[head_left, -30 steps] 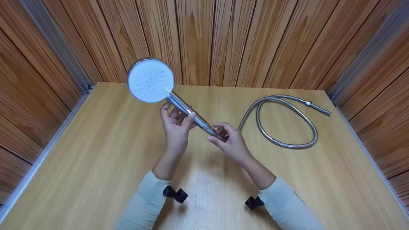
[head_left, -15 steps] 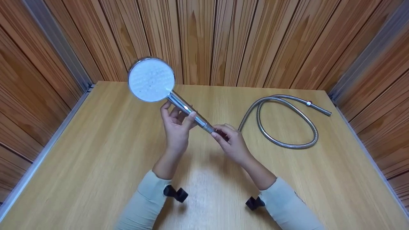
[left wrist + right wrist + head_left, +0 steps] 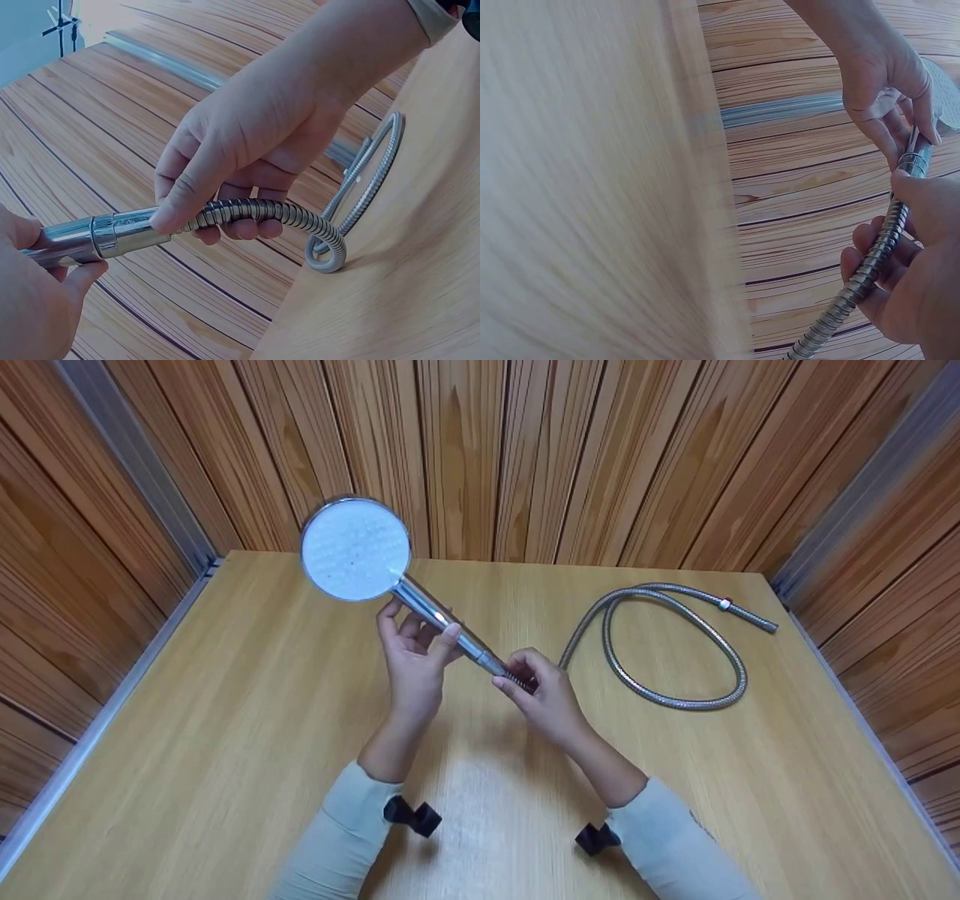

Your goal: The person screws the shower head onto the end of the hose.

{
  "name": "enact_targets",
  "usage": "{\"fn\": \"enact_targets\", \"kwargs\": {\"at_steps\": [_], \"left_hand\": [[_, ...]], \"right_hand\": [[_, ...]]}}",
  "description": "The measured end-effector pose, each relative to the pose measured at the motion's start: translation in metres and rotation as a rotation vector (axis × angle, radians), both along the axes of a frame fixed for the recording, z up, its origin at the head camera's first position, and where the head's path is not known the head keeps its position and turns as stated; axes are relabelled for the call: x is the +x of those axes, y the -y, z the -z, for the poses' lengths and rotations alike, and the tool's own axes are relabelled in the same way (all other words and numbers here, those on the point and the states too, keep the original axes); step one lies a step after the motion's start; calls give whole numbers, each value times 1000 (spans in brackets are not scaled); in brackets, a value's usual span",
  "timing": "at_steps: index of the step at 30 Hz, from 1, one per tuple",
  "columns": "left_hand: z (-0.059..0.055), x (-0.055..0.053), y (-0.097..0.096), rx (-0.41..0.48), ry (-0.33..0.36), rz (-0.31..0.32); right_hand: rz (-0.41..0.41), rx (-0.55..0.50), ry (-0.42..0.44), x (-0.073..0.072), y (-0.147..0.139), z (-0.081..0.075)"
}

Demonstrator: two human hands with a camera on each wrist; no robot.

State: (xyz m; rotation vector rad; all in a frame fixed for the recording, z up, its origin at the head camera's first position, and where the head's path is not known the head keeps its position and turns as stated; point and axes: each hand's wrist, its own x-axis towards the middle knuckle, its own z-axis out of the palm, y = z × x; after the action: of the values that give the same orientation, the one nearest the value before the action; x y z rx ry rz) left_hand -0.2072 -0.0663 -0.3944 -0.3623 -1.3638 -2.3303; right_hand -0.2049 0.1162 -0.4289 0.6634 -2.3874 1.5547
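In the head view my left hand (image 3: 416,667) grips the chrome handle of a shower head (image 3: 356,549), its round white face tilted up toward me. My right hand (image 3: 551,694) pinches the end of a flexible metal shower hose (image 3: 675,703) at the lower end of that handle. The left wrist view has the right thumb on the smooth silver nut (image 3: 139,231) at the hose end, which meets the handle, while the other fingers lie under the ribbed hose (image 3: 277,211). From the right wrist, the ribbed hose (image 3: 855,289) runs down across the right fingers.
The hose lies in a loop on the right side of the wooden table (image 3: 225,720). A small ring (image 3: 724,604) sits near its free end (image 3: 765,624). Wood-plank panels (image 3: 457,457) stand behind and at both sides. Black mounts (image 3: 412,815) are on the sleeves.
The right fingers and thumb roll around the hose end, shifting up toward the handle and then back down. The left hand and shower head stay nearly still.
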Motion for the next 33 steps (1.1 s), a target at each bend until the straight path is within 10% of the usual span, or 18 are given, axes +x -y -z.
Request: {"fn": "enact_targets", "kwargs": {"at_steps": [33], "left_hand": [[-3, 0, -2, -37, -15, -4]], "right_hand": [[-29, -13, -23, 1, 2, -5]]}}
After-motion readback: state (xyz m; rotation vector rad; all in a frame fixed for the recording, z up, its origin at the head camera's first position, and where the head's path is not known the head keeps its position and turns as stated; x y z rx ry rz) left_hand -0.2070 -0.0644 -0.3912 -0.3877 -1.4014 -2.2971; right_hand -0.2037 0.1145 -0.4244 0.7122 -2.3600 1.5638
